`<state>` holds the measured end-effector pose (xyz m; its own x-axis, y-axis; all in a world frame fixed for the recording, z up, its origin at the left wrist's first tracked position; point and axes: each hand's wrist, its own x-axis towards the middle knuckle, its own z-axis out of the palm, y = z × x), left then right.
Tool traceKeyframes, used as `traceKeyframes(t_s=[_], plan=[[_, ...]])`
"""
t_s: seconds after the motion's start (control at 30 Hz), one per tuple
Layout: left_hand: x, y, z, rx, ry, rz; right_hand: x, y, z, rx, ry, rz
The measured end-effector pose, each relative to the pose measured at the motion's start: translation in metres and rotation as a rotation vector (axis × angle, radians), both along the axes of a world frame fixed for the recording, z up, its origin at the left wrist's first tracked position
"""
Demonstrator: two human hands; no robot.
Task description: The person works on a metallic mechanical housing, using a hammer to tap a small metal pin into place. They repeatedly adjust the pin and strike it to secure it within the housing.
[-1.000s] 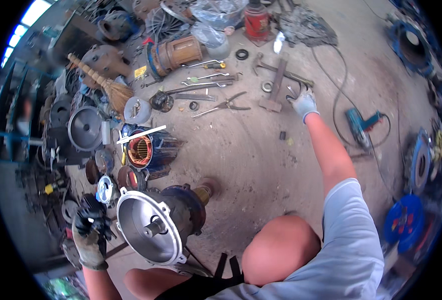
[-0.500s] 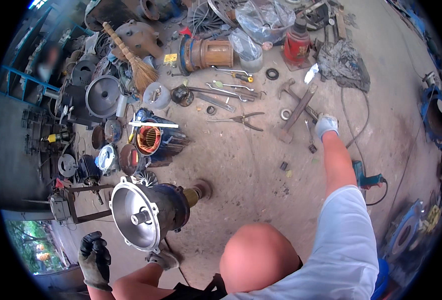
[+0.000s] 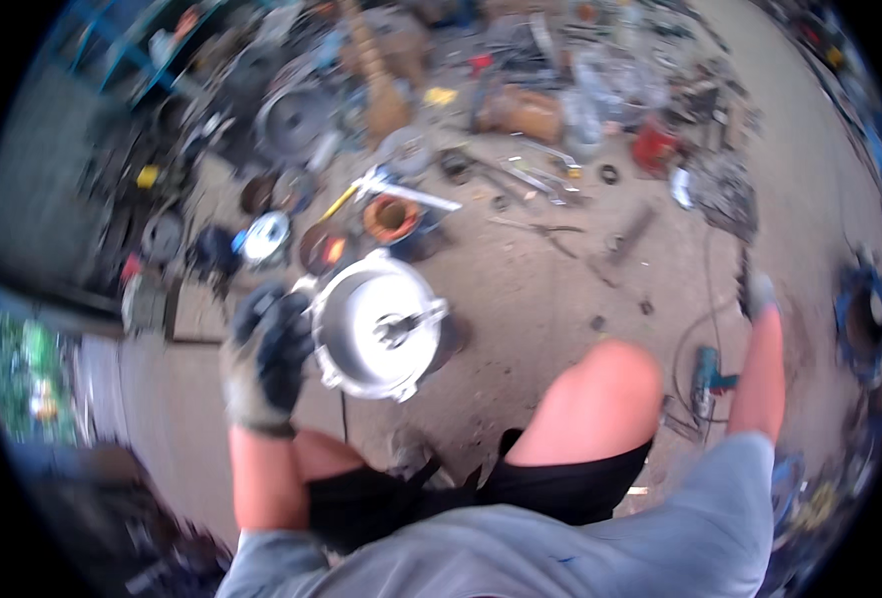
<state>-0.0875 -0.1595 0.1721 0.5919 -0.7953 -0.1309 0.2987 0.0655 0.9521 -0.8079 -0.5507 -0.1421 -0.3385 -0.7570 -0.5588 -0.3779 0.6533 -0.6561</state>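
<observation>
While the whole shot's pretty smeared, the person's left hand (image 3: pixel 267 361) is clear enough: gloved, pale at the cuff and black over the fingers, with the fingers curled in to a narrow shape. Can't tell if anything's pinched in there. Up past its fingertips sits a shiny round metal part (image 3: pixel 266 237) on the floor. Just to the right of that hand is the big silver housing (image 3: pixel 356 324), open face up toward the camera, with a shaft (image 3: pixel 397 329) poking out of its middle; whether glove and rim actually touch, hard to say. Farther out from the same hand, beyond the housing, there's a copper-wound stator (image 3: pixel 392 236) with a white strip (image 3: pixel 423 196) lying across its top. Heading across toward the other hand you get some pliers (image 3: pixel 538 228) lying flat, then a teal power drill (image 3: pixel 705 375), nearer the body than the right hand. That right hand (image 3: pixel 762 294) is gloved too, reaching well out to the side, way too blurry to tell whether it's wide, narrow or gripping something.
</observation>
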Motion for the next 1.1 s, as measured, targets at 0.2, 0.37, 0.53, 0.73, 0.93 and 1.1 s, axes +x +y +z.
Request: traceKeyframes(t_s=[0.2,0.37,0.53,0.73,0.93,1.1], plan=[[-0.005,-0.027,-0.017,-0.041,0.311,-0.303,0.064,0.213,0.101,-0.527,-0.639,-0.306],[-0.003,-0.027,-0.036,-0.108,0.479,-0.468,0.062,0.206,0.215,-0.782,-0.570,0.033],[0.000,-0.020,-0.041,-0.174,0.540,-0.530,0.175,0.207,0.316,-1.124,-0.827,0.067],[0.005,-0.016,-0.055,-0.163,0.778,-0.614,0.350,0.262,0.339,-1.178,-1.115,0.422],[-0.001,-0.016,-0.059,-0.220,0.949,-0.647,0.439,0.307,0.277,-0.776,-1.204,0.506],[-0.003,-0.021,-0.071,-0.209,0.997,-0.690,0.467,0.320,0.281,-0.650,-1.040,0.411]])
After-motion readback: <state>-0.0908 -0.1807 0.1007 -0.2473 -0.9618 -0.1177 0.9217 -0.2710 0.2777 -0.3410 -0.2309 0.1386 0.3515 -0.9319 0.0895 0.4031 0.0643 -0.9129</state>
